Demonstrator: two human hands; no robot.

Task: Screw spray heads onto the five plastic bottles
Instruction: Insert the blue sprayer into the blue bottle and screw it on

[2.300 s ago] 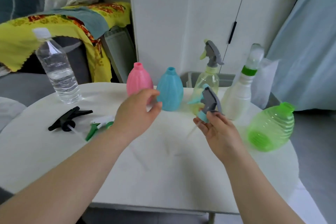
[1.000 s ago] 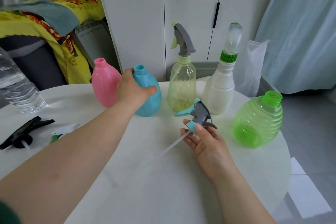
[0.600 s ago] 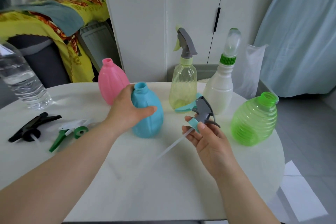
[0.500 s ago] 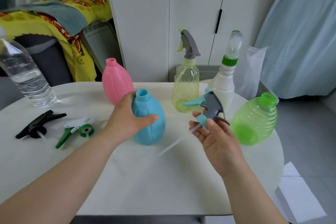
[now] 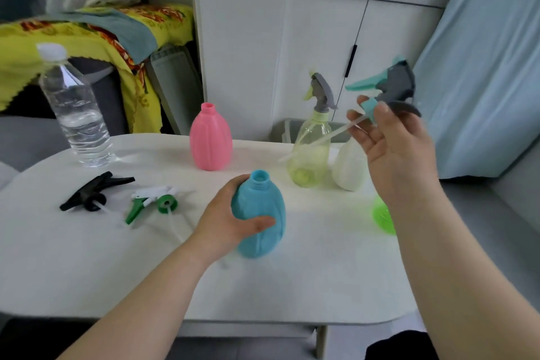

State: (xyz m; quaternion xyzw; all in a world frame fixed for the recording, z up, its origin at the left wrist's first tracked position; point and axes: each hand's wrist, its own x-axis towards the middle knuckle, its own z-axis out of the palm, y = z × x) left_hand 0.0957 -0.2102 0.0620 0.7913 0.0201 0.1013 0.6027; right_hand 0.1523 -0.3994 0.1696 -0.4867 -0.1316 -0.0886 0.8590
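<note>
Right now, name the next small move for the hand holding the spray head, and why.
Probably lower the right hand so the spray head feeds its dip tube into the blue bottle: the left hand grips that bottle, neck open, and the head is held high to its right.

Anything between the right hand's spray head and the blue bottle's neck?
Nothing visible. The right hand holds the spray head up right of the blue bottle; the left hand grips its body, leaving the neck open.
</note>
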